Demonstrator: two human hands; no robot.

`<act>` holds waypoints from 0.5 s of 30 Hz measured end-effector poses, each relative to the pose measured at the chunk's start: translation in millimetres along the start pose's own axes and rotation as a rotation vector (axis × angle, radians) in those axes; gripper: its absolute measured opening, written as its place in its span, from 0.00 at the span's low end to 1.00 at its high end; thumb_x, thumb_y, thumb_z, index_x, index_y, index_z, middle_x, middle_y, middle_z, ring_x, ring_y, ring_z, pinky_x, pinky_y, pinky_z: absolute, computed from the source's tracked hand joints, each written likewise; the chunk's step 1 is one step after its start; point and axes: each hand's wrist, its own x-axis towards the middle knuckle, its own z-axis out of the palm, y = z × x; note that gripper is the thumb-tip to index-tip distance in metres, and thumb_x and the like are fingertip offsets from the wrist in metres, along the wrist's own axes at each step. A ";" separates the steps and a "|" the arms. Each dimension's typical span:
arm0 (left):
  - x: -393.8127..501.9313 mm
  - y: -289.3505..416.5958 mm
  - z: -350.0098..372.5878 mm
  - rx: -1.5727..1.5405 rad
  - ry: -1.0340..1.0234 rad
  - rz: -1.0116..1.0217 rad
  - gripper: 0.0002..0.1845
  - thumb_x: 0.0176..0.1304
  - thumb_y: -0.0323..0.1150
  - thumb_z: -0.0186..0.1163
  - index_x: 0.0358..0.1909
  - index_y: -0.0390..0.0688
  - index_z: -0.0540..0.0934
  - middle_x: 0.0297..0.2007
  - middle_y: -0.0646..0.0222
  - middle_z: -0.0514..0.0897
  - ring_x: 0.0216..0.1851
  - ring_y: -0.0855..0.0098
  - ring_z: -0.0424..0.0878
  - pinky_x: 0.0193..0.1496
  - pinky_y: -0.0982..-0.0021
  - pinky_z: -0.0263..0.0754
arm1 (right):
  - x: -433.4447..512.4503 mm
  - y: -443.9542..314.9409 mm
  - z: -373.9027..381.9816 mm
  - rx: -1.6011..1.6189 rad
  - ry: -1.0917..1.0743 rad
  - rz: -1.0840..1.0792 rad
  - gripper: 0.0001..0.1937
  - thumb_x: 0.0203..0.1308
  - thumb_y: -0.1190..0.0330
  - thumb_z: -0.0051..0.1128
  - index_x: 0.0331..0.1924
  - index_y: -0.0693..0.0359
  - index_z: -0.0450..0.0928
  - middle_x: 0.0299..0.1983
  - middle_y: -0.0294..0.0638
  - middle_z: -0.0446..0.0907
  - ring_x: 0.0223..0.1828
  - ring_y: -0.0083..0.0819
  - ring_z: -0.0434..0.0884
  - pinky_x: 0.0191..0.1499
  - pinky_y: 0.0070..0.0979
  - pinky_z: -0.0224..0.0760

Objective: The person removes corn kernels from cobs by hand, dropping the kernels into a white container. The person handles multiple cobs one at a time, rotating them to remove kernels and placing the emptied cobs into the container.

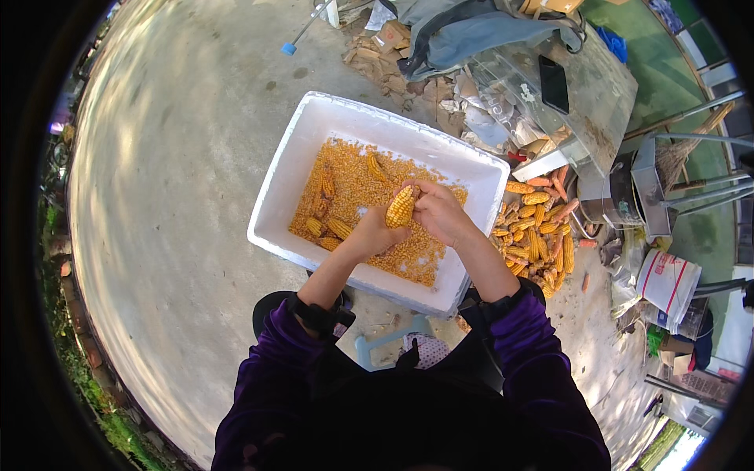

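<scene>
Both my hands are over a white foam box (283, 176), holding one ear of dried yellow corn (401, 207) between them. My left hand (377, 232) is wrapped around its lower part, and the fingers of my right hand (439, 211) grip its upper right side, where the end looks brownish. Loose corn kernels (353, 194) cover much of the box's floor. Among them lie several more ears, such as one near the top (376, 168) and one in the lower left part (340, 228).
Right of the box, corn ears and reddish bare cobs (536, 235) are heaped on the concrete floor (177, 176). Beyond it are crumpled cardboard (377, 62), a low table with a black phone (554, 84) and a grey-blue cloth (471, 41). A white bucket (668, 281) stands further right.
</scene>
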 end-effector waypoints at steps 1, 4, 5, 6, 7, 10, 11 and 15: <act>-0.3 0.9 0.2 -0.018 -0.006 -0.002 0.10 0.53 0.28 0.65 0.34 0.36 0.75 0.21 0.73 0.75 0.17 0.84 0.71 0.17 0.78 0.62 | -0.3 0.1 1.0 0.005 0.002 -0.010 0.17 0.57 0.83 0.37 0.50 0.71 0.70 0.47 0.45 0.75 0.46 0.32 0.79 0.50 0.27 0.76; -0.7 4.4 -1.8 0.051 -0.019 -0.044 0.11 0.53 0.29 0.65 0.35 0.35 0.76 0.22 0.70 0.77 0.21 0.80 0.74 0.22 0.73 0.68 | 1.5 2.7 -1.3 -0.078 0.019 0.006 0.19 0.56 0.84 0.34 0.53 0.70 0.67 0.50 0.50 0.74 0.54 0.38 0.76 0.59 0.34 0.71; 0.5 1.8 -1.3 0.145 0.020 0.053 0.12 0.53 0.29 0.65 0.36 0.35 0.76 0.23 0.68 0.78 0.22 0.77 0.76 0.25 0.71 0.70 | 3.6 5.6 -3.9 -0.140 0.014 -0.019 0.19 0.56 0.84 0.34 0.53 0.69 0.67 0.49 0.49 0.75 0.53 0.38 0.76 0.59 0.34 0.71; 2.7 -4.2 0.0 0.237 0.060 0.149 0.13 0.52 0.30 0.65 0.37 0.35 0.76 0.24 0.66 0.79 0.24 0.74 0.78 0.28 0.69 0.72 | 6.6 10.2 -8.1 -0.202 0.010 -0.043 0.19 0.57 0.84 0.34 0.52 0.69 0.67 0.48 0.48 0.75 0.53 0.38 0.77 0.58 0.33 0.72; 4.7 -10.0 1.3 0.330 0.100 0.246 0.14 0.52 0.30 0.65 0.39 0.34 0.76 0.25 0.64 0.81 0.26 0.70 0.80 0.31 0.67 0.74 | 9.5 15.1 -12.1 -0.264 0.005 -0.067 0.18 0.57 0.84 0.35 0.52 0.68 0.68 0.48 0.48 0.75 0.52 0.37 0.77 0.57 0.33 0.72; 9.3 -22.0 5.6 0.545 0.240 0.243 0.20 0.49 0.31 0.66 0.44 0.34 0.76 0.30 0.57 0.83 0.34 0.60 0.83 0.40 0.61 0.75 | 14.5 31.9 -17.0 -0.385 0.066 -0.207 0.18 0.56 0.84 0.34 0.50 0.67 0.69 0.46 0.46 0.76 0.49 0.35 0.78 0.53 0.30 0.74; 10.9 -24.5 6.0 0.577 0.241 0.207 0.21 0.49 0.31 0.66 0.45 0.34 0.76 0.30 0.56 0.83 0.35 0.57 0.83 0.41 0.61 0.75 | 14.9 35.3 -19.5 -0.507 0.091 -0.263 0.19 0.55 0.85 0.34 0.50 0.67 0.69 0.46 0.46 0.76 0.49 0.35 0.78 0.52 0.30 0.74; 11.4 -23.0 7.5 0.535 0.227 0.282 0.19 0.49 0.31 0.66 0.42 0.34 0.76 0.29 0.57 0.83 0.32 0.59 0.82 0.37 0.62 0.75 | 8.6 33.0 -11.4 -0.856 0.166 -0.396 0.21 0.52 0.86 0.32 0.50 0.67 0.69 0.46 0.46 0.76 0.48 0.34 0.78 0.52 0.30 0.74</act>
